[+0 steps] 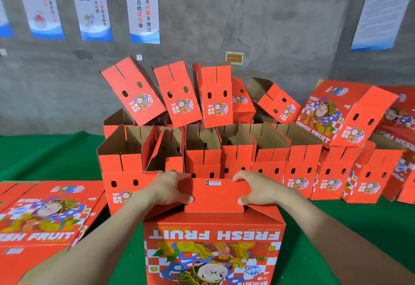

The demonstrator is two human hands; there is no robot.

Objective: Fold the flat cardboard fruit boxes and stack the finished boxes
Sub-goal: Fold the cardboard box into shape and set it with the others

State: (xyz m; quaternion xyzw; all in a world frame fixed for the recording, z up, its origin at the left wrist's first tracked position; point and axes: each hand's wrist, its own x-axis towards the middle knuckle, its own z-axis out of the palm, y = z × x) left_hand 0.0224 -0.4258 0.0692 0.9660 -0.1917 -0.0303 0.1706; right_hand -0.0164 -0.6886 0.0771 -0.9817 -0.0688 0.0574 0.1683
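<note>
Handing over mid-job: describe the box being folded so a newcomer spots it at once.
On the green table, in front of the rows of open-topped boxes, one box stands nearest the camera. Its FRESH FRUIT print reads upside down, and it alone has the left hand and right hand gripping its top flap, which bears a white label.

both hands (170,187) (258,187) gripping red box flap (214,195), finished boxes (202,150) behind

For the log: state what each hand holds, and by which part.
Both grip the box by its top flap: left hand at its left end, right hand at its right.
</note>
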